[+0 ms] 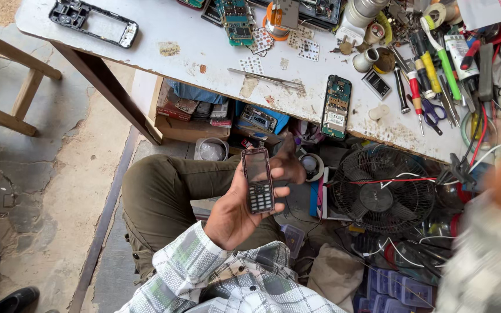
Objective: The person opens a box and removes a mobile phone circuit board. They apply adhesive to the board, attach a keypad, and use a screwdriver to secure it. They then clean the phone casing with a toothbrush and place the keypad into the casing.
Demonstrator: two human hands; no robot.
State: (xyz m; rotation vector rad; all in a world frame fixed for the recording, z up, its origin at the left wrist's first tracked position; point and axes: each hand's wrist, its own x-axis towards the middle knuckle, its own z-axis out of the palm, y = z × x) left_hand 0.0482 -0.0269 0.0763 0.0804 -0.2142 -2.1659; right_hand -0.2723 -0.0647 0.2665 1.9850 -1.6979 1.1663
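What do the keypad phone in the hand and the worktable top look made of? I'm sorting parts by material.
Keypad phone: likely plastic casing, dark with a reddish glossy rim, and a shiny dark screen. Worktable top: probably painted board, matte white; the coating is chipped and stained brown along the front edge. Left hand grips the phone.

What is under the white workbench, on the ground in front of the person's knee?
Under the workbench sit a cardboard box of small parts, a clear plastic tub, a blue tray and a black fan. The benchtop covers whatever lies further back.

place: phone repair workshop | evidence: worktable [204, 43] with circuit boards [237, 20], screwdrivers [416, 93], tweezers [265, 77], opened phone [336, 107]
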